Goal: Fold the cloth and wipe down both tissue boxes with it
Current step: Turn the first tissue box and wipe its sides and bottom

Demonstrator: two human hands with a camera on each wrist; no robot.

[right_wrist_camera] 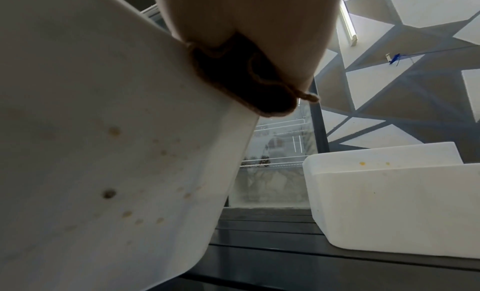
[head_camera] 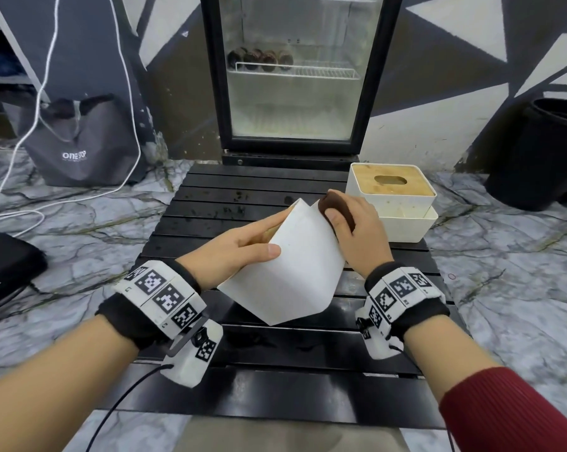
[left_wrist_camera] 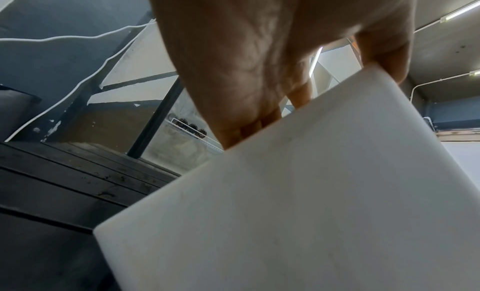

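Observation:
My left hand (head_camera: 243, 243) grips a white tissue box (head_camera: 285, 272), holding it tilted above the black slatted table (head_camera: 259, 197), thumb on the near face and fingers on the far left side. My right hand (head_camera: 357, 230) presses a folded brown cloth (head_camera: 336, 203) against the box's upper right side. The right wrist view shows the cloth (right_wrist_camera: 241, 80) under the palm on the box wall (right_wrist_camera: 103, 151), which bears brownish spots. In the left wrist view the box (left_wrist_camera: 298, 213) fills the lower right under my fingers (left_wrist_camera: 246, 69). A second white box with a wooden lid (head_camera: 393, 187) stands at the table's back right, on a white base.
A glass-door fridge (head_camera: 295, 76) stands behind the table. On the marble floor are a grey bag (head_camera: 80, 141) and white cable (head_camera: 47, 76) at left, a black device (head_camera: 5, 265) at far left, and a black bin (head_camera: 543, 151) at right.

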